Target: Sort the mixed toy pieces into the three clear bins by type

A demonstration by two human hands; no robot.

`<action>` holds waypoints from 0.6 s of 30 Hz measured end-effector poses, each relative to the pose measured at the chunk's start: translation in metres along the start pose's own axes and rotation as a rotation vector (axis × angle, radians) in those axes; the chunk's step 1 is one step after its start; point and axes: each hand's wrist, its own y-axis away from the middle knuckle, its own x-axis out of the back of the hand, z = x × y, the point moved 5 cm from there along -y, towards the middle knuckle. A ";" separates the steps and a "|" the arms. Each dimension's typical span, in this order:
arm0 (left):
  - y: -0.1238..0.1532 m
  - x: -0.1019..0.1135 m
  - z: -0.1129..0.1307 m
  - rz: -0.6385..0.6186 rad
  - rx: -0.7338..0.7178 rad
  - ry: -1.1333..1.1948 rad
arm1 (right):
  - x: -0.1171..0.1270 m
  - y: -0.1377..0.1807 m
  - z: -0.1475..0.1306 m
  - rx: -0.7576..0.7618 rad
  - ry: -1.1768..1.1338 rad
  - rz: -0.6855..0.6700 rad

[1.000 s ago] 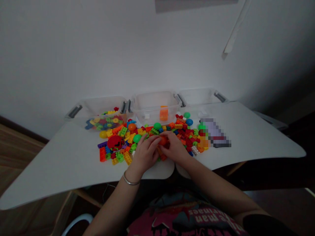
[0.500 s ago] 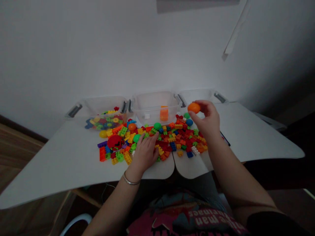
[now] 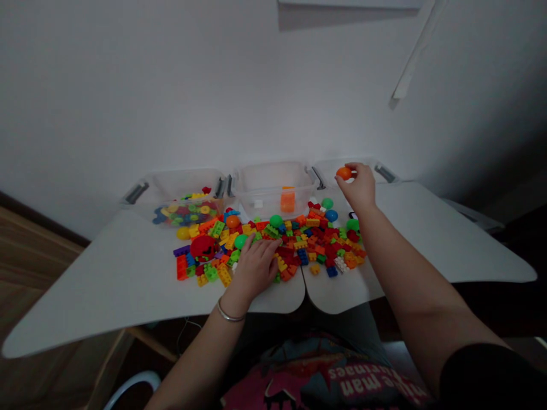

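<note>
My right hand is stretched out to the far right, pinching an orange ball over the rim of the right clear bin. Fingers spread, my left hand rests flat on the near edge of a pile of coloured building blocks in the middle of the white table. Around that hand lie green, yellow and red blocks and a green ball.
Three clear bins stand along the wall: the left bin holds coloured discs, the middle bin an orange block and a white piece. More balls in green, blue, orange and yellow lie among the blocks. A red round piece sits left.
My right hand lifted the orange ball out of the pile and carried it up and to the far right, over the right bin. The left hand stayed on the blocks.
</note>
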 end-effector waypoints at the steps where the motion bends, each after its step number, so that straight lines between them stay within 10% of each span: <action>1: 0.000 0.000 0.000 -0.005 0.000 0.004 | -0.002 0.000 0.002 -0.019 0.020 -0.009; 18: -0.001 -0.001 0.000 -0.029 -0.003 0.016 | 0.009 0.004 -0.017 0.007 -0.053 -0.069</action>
